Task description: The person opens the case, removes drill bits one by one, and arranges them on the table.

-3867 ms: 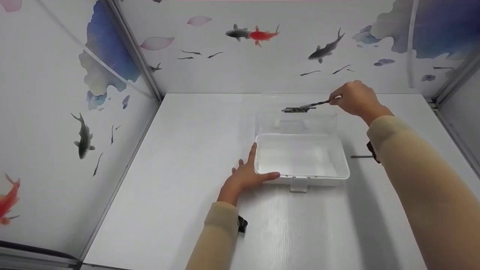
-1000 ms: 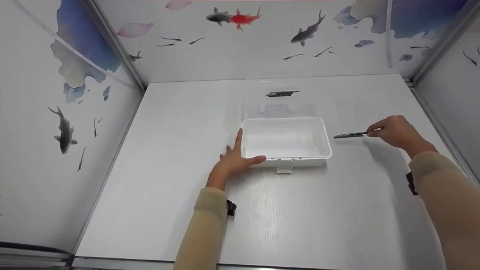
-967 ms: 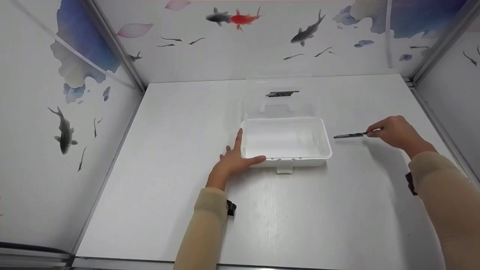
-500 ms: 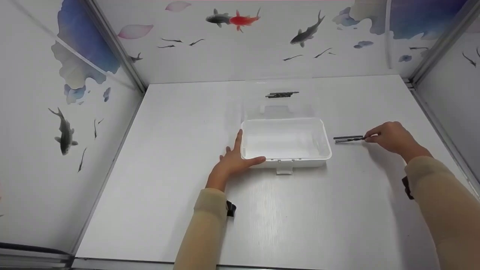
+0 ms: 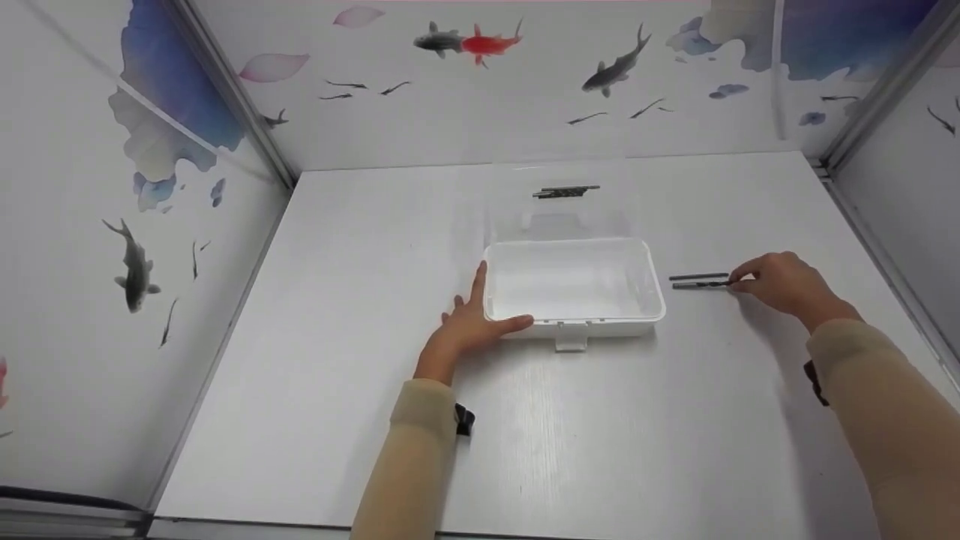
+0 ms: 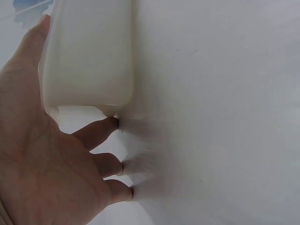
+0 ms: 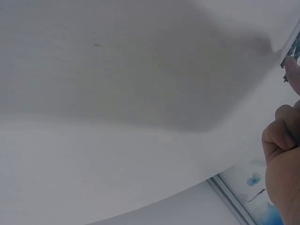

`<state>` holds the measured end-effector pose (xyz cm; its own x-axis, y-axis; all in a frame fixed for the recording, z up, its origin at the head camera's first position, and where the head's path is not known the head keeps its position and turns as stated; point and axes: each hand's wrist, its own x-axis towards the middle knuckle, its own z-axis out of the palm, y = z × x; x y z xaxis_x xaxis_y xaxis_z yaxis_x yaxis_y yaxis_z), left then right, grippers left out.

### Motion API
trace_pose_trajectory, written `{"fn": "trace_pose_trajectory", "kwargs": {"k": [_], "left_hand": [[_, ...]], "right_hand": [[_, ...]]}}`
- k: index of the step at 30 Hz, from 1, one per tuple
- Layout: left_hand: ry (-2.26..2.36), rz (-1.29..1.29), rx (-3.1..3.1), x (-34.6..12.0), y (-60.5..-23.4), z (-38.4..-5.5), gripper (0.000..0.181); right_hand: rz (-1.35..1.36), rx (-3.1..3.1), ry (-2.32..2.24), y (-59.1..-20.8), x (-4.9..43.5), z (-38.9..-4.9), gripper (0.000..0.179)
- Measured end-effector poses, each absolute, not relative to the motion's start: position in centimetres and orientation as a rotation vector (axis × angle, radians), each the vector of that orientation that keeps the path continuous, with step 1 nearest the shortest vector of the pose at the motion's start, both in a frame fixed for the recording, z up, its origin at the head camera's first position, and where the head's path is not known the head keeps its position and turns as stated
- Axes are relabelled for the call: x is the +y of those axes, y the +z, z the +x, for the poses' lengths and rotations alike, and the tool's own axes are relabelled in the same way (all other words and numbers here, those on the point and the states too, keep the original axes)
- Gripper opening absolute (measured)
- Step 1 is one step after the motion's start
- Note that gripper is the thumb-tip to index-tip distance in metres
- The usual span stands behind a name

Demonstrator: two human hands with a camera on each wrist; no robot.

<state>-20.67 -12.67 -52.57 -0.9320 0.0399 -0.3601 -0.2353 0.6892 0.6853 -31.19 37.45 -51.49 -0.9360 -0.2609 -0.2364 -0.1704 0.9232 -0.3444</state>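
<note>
A white plastic box (image 5: 574,330) stands mid-table with its clear lid (image 5: 517,217) folded back behind it. My left hand (image 5: 471,326) lies spread at the box's near left corner, thumb along the front rim and index finger along the left side. In the left wrist view, the other fingers of that hand (image 6: 56,168) touch the table. To the right of the box, my right hand (image 5: 784,283) pinches the right end of a dark drill bit (image 5: 697,286). A second drill bit (image 5: 697,277) lies just behind it, nearly parallel. Several more drill bits (image 5: 566,193) lie together on the lid.
White panels printed with fish surround the white table (image 5: 337,300) at the back and sides. A latch (image 5: 571,337) hangs from the box's front.
My right hand has carried a drill bit from the pile on the lid to the right of the box. Lately it shifted toward me, in front of the other bit. The left hand stayed.
</note>
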Motion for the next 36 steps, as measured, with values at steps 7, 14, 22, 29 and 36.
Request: {"fn": "trace_pose_trajectory", "kwargs": {"k": [7, 14, 22, 29, 36], "left_hand": [[1.107, -0.153, 2.560, -12.60, -52.64, -20.66, 0.134], [1.128, -0.131, 2.548, -12.75, -52.87, -20.76, 0.134], [1.141, -0.123, 2.551, -12.79, -52.90, -20.91, 0.134], [1.151, -0.116, 2.543, -12.79, -52.83, -20.96, 0.135], [1.147, -0.122, 2.543, -12.86, -52.83, -20.88, 0.135]], "right_hand": [[-0.337, 2.803, -0.452, -51.85, 37.47, -31.05, 0.022], [-0.364, 2.818, -0.410, -52.00, 37.26, -31.08, 0.022], [-0.369, 2.847, -0.348, -51.80, 36.84, -31.15, 0.023], [-0.382, 2.849, -0.314, -51.82, 37.01, -31.17, 0.024], [-0.401, 2.843, -0.285, -51.75, 37.08, -31.24, 0.024]]}}
